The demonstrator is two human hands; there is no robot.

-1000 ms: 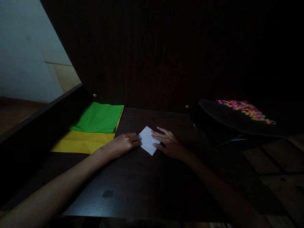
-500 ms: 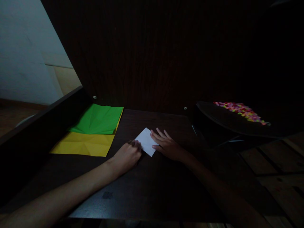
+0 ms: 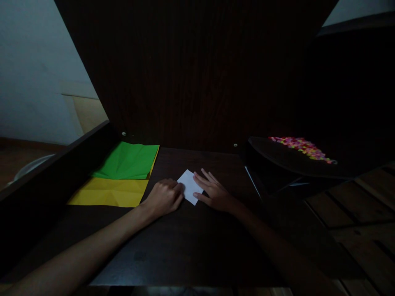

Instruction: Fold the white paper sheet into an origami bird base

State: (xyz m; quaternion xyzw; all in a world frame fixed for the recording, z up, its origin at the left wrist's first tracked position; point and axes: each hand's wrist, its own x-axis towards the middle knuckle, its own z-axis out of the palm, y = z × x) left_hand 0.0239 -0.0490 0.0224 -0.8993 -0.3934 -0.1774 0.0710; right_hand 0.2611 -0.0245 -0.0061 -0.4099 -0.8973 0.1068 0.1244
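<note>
A small white square of paper [image 3: 189, 188] lies on the dark wooden surface, turned so that a corner points away from me. My left hand [image 3: 163, 197] is closed, its knuckles up and its curled fingers at the paper's left corner, which they cover. Flat on the right side of the same sheet, my right hand [image 3: 214, 191] has its fingers spread. Left of the hands, a creased green sheet [image 3: 126, 160] rests on top of a creased yellow sheet [image 3: 108, 193].
A tall dark panel [image 3: 185, 82] stands behind the surface, and a low side board [image 3: 61, 156] runs along the left. At the right, a dark bag-like object [image 3: 277, 158] bears a string of colourful beads [image 3: 302, 147]. Wooden slats [image 3: 364, 201] show below right.
My left hand has rolled over the paper's left corner, so its fingertips are now hidden. The right hand stays on the sheet. The view has shifted slightly.
</note>
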